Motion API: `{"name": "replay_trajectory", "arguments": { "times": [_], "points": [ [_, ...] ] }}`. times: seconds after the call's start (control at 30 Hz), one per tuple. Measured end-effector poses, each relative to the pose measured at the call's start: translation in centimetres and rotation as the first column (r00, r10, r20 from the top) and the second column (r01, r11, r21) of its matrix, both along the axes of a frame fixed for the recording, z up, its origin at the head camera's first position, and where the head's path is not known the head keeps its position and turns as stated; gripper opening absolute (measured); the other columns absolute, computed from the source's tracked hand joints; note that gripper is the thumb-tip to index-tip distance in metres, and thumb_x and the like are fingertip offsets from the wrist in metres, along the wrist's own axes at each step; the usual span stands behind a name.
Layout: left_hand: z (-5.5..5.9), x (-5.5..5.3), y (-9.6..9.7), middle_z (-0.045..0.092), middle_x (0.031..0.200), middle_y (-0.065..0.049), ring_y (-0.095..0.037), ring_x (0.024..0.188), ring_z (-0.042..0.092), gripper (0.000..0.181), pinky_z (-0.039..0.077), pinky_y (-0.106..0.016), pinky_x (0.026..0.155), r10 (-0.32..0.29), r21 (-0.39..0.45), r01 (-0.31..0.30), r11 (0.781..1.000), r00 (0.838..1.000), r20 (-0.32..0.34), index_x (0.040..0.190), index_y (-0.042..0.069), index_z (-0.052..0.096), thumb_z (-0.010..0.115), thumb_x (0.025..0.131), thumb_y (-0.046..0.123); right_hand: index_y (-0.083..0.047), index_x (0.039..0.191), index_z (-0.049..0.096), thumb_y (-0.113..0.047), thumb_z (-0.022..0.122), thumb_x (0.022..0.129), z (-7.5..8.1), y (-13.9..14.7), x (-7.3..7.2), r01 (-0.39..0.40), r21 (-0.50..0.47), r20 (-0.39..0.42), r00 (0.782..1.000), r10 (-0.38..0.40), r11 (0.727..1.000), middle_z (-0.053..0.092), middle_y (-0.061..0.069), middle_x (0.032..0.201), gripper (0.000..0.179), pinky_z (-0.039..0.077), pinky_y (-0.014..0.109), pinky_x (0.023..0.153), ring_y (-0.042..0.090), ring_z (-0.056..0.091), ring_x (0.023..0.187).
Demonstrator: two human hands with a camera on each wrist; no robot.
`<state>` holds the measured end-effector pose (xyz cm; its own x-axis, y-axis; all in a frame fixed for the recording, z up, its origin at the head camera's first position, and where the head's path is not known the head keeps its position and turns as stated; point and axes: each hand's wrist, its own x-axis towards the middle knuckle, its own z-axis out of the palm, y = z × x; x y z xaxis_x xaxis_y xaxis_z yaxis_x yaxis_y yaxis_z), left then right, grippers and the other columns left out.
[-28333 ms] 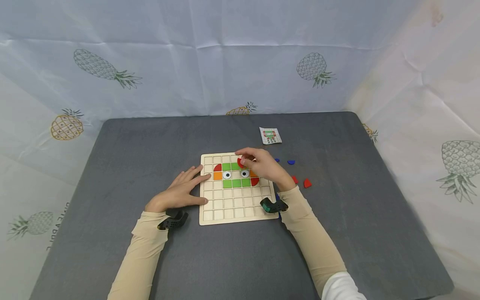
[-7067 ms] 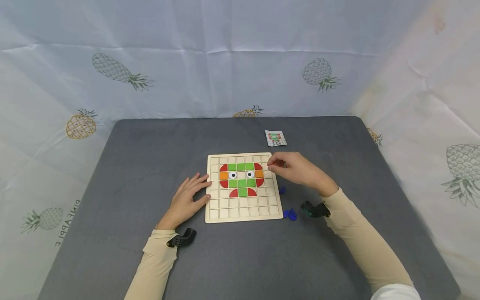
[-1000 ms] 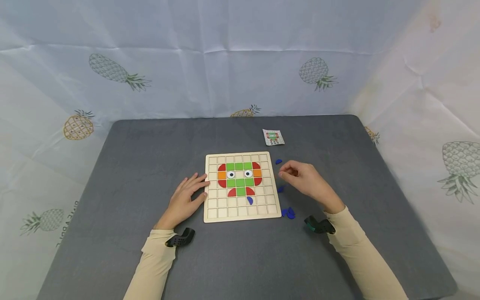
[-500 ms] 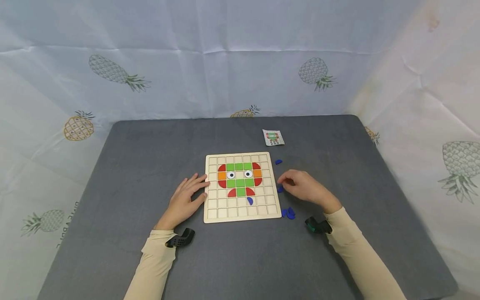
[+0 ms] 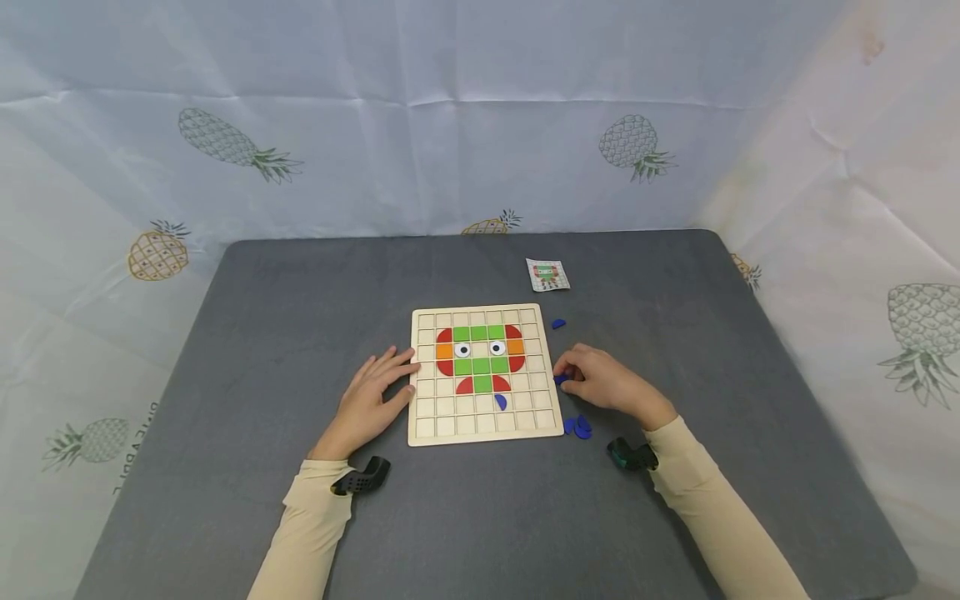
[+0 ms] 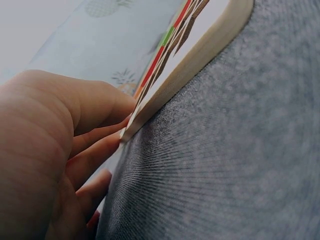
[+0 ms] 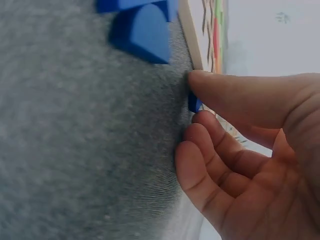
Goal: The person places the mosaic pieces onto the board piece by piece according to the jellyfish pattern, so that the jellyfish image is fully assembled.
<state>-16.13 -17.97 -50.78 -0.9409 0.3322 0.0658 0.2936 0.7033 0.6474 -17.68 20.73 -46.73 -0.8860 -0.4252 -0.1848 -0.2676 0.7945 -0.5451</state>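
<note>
A pale wooden grid board (image 5: 442, 427) lies on the table, bearing green, red and orange pieces and two eye discs. My left hand (image 5: 367, 404) rests at its left edge, fingers extended and touching the rim. Beside the right edge, my right hand (image 5: 606, 382) pinches a small blue piece (image 7: 194, 103) between thumb and fingertip, low against the table; the fingers cover part of it. Another blue piece (image 5: 500, 402), a half-round, lies on the board below the red and green ones.
Several blue pieces (image 5: 582, 428) lie together off the board's lower right corner. One more blue half-round (image 5: 558, 323) is near its upper right corner. A small pattern card (image 5: 547, 275) sits farther back on the grey table (image 5: 315, 292).
My right hand has come down toward the blue piece and now pinches it. The left hand has stayed still. Since the oldest frames, red, green and blue pieces were added to the board.
</note>
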Motion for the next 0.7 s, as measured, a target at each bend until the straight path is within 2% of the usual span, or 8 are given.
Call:
{"name": "replay_trajectory", "arguments": {
  "times": [0.13,0.37,0.7],
  "points": [
    [-0.1,0.0,0.0,0.046,0.159,-0.004,-0.03,0.156,0.028,0.041,0.01,-0.052,0.13,0.003,0.004,-0.003,1.0,1.0,-0.004,0.139,0.013,0.063,0.065,0.099,0.021,-0.004,0.108,0.071,-0.007,0.072,0.092,-0.2,0.0,0.0,0.005,-0.001,-0.008,1.0,-0.005,1.0,0.06,0.004,0.091,0.016,0.046,0.028,0.071,0.015,0.053,0.081],
    [-0.2,-0.1,0.0,0.046,0.159,-0.004,-0.03,0.156,0.028,0.041,0.011,-0.052,0.13,-0.001,0.003,0.001,1.0,1.0,-0.01,0.14,0.013,0.062,0.065,0.099,0.021,-0.003,0.107,0.07,-0.01,0.071,0.093,-0.1,0.3,0.1,0.063,-0.028,-0.036,0.997,-0.064,0.998,0.063,0.008,0.102,0.016,0.051,0.033,0.079,0.018,0.057,0.089],
    [-0.1,0.0,0.0,0.046,0.159,-0.004,-0.03,0.156,0.028,0.041,0.011,-0.051,0.13,0.001,0.004,-0.001,1.0,1.0,-0.004,0.139,0.012,0.062,0.065,0.099,0.02,-0.003,0.114,0.069,-0.013,0.065,0.096,1.0,0.0,0.6,0.105,-0.18,0.006,0.994,-0.106,0.978,0.068,0.006,0.099,0.021,0.053,0.027,0.074,0.016,0.059,0.086]
  ]
}}
